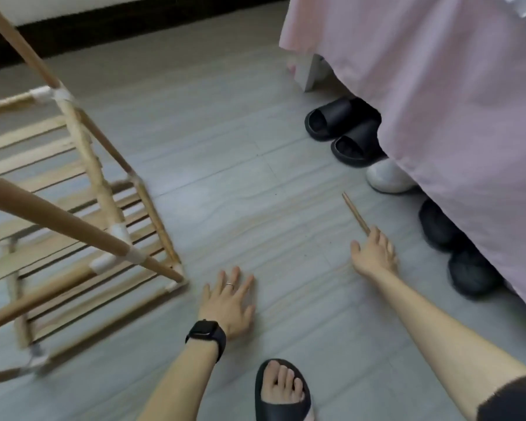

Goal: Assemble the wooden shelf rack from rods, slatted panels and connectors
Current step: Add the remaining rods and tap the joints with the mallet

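Note:
The partly built wooden rack (82, 189) stands tilted on the grey floor at the left. It is made of rods, slatted panels (43, 232) and white connectors (104, 262), and is blurred. My left hand (228, 302), with a ring and a black watch, presses flat on the floor just right of the rack's near corner, fingers spread. A single loose wooden rod (354, 211) lies on the floor to the right. My right hand (374, 253) reaches over its near end with fingers stretched and thumb splayed; that end is hidden under the fingers.
A bed draped in a pink sheet (453, 101) fills the right side. Black slippers (343, 129), a white shoe (386, 177) and dark slippers (456, 253) line its edge. My foot in a black slipper (281, 393) is at the bottom. A dark skirting runs along the far wall.

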